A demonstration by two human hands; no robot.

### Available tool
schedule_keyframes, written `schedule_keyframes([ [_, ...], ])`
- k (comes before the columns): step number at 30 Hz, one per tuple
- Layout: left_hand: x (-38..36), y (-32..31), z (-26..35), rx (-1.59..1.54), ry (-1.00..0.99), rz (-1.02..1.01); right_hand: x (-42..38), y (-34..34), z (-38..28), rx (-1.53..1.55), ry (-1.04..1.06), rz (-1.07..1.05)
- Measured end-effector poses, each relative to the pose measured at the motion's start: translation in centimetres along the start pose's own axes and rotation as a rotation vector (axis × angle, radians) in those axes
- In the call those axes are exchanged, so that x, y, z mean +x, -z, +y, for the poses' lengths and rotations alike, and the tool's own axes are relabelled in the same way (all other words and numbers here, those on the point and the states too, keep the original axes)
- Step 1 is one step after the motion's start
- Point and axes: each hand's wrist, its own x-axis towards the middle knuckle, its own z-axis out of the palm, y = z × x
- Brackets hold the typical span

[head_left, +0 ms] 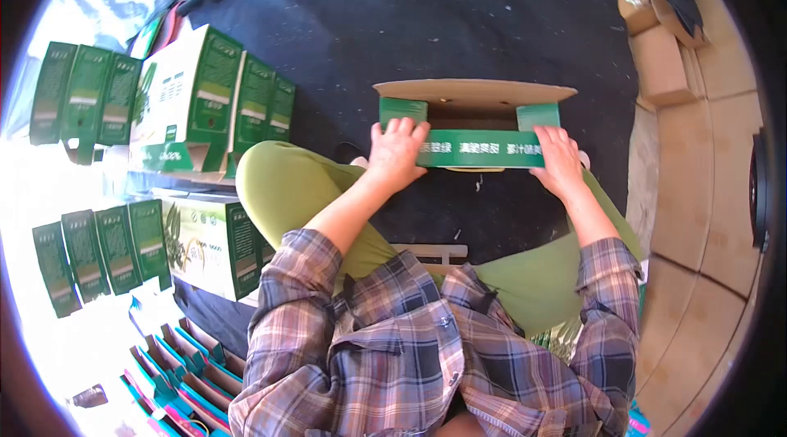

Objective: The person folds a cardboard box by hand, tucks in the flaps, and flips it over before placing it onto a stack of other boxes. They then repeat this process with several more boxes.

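A green printed carton [475, 148] with white lettering stands in front of the person, its brown inner flap raised at the far side and small green side flaps at both ends. My left hand [396, 152] grips the carton's left end, fingers over the top edge. At the right end my right hand [561, 160] holds it in the same way, fingers on the edge by the side flap. The thumbs and the carton's underside are partly hidden.
Green and white cartons [176, 101] stand in rows at the left, with more cartons [209, 244] below them. Open teal boxes [184, 371] lie at the lower left. Brown cardboard boxes [689, 183] line the right side. Black sheeting [459, 11] covers the floor.
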Motion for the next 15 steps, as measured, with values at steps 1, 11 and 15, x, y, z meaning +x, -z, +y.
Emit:
schedule_keyframes([
  [1,0.0,-0.3,-0.2,-0.005,-0.01,0.019,0.0,-0.1,0.2,-0.002,-0.005,-0.022],
  [11,-0.1,-0.8,0.1,0.103,-0.102,0.102,0.4,-0.6,-0.9,-0.11,-0.039,-0.101],
  [15,0.1,-1.2,0.5,-0.018,-0.134,0.135,0.6,-0.9,-0.7,-0.089,-0.058,-0.096],
])
